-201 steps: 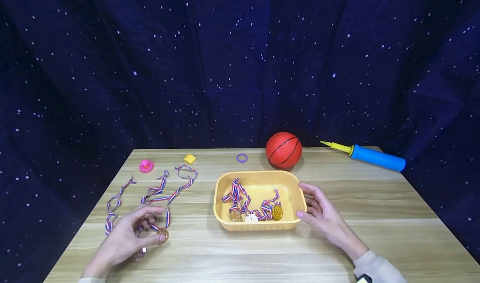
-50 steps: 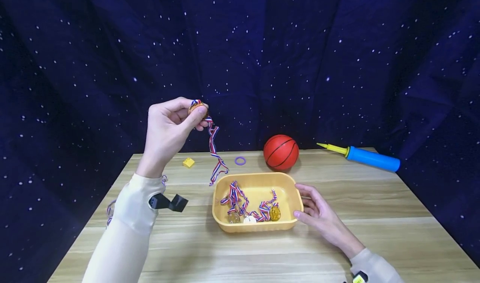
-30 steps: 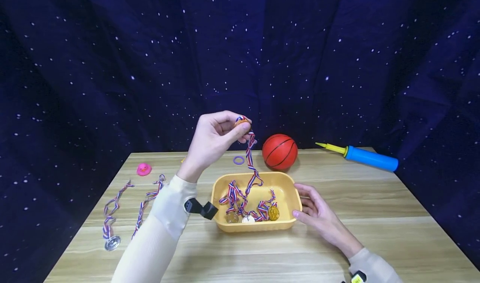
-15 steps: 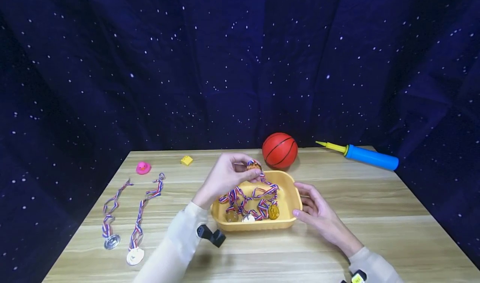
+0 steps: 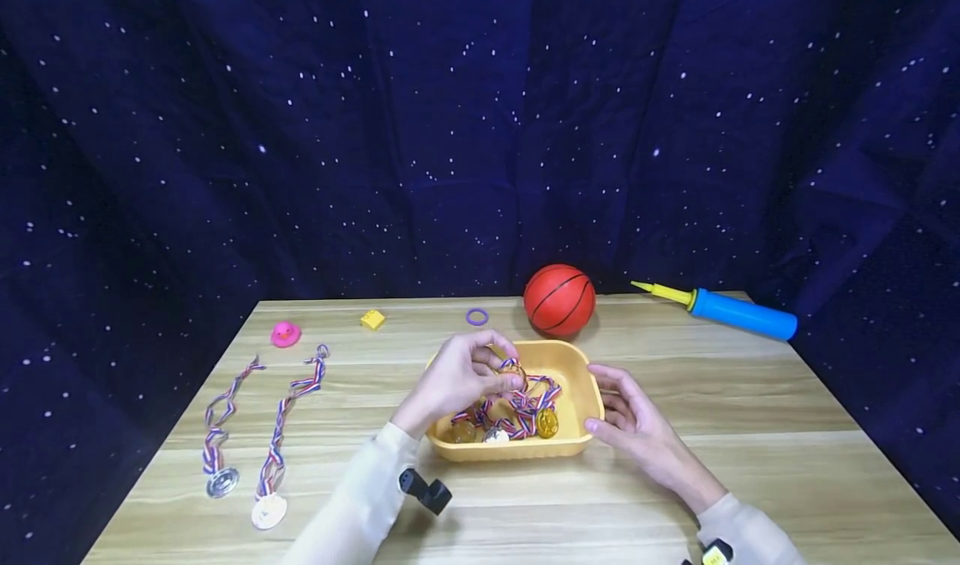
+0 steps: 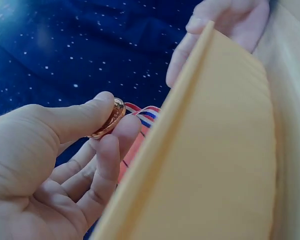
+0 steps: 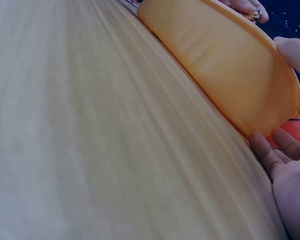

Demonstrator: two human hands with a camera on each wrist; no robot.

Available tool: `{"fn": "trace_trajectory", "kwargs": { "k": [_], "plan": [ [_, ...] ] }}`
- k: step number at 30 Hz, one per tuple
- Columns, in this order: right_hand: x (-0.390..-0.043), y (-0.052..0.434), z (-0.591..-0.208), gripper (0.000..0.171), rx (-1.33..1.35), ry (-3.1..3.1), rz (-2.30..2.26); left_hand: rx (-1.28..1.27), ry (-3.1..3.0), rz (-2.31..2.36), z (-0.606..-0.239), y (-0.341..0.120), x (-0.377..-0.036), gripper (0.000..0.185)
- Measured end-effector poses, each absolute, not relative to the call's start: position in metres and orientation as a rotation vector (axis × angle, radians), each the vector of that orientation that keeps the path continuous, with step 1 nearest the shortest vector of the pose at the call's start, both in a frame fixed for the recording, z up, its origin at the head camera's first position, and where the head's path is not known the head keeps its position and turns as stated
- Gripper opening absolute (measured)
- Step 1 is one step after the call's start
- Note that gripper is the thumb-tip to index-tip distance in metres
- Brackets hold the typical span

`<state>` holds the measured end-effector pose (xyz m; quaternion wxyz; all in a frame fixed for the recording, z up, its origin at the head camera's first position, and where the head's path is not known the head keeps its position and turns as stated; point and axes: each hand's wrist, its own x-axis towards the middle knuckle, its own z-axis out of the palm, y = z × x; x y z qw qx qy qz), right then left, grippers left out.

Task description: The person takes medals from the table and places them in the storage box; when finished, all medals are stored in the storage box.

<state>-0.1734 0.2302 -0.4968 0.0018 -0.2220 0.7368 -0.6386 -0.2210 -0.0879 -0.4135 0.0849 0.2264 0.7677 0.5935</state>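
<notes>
Inside the yellow plastic tub [image 5: 510, 451], my left hand [image 5: 465, 379] pinches a bronze-coloured medal [image 6: 111, 119] between thumb and fingertips. Its red, white and blue ribbon [image 5: 546, 394] lies in the tub below. Also in there are a gold medal [image 5: 547, 422], a silver medal [image 5: 497, 436] and a brownish medal [image 5: 463, 432], their ribbons tangled. My right hand [image 5: 637, 423] holds the tub's right end, thumb at the near corner and fingers along the side. Two silver medals, one greyer [image 5: 222, 482] and one brighter [image 5: 268, 512], lie on the table at left with ribbons stretched away.
Along the table's [image 5: 750, 465] back stand a pink rubber duck [image 5: 285, 334], a yellow toy block [image 5: 372, 320], a purple ring [image 5: 477, 317], a red basketball [image 5: 559, 300] and a blue hand pump [image 5: 742, 313] with a yellow nozzle. A dark starry curtain [image 5: 480, 132] hangs behind.
My left hand picked up the bronze medal from the left of the table, raised it, carried it right and lowered it into the tub. My right hand stays at the tub's end.
</notes>
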Motion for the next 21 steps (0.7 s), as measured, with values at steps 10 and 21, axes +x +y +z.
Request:
{"fn": "trace_trajectory", "kwargs": {
  "k": [10,21],
  "plan": [
    [-0.173,0.230,-0.499,0.073,-0.689,2.300,-2.005,0.799,2.462,1.559,-0.422,-0.085,-0.217,0.026],
    [-0.174,0.230,-0.497,0.074,-0.680,2.299,-2.003,0.876,2.547,1.351,-0.426,-0.080,-0.218,0.027]
  ]
}}
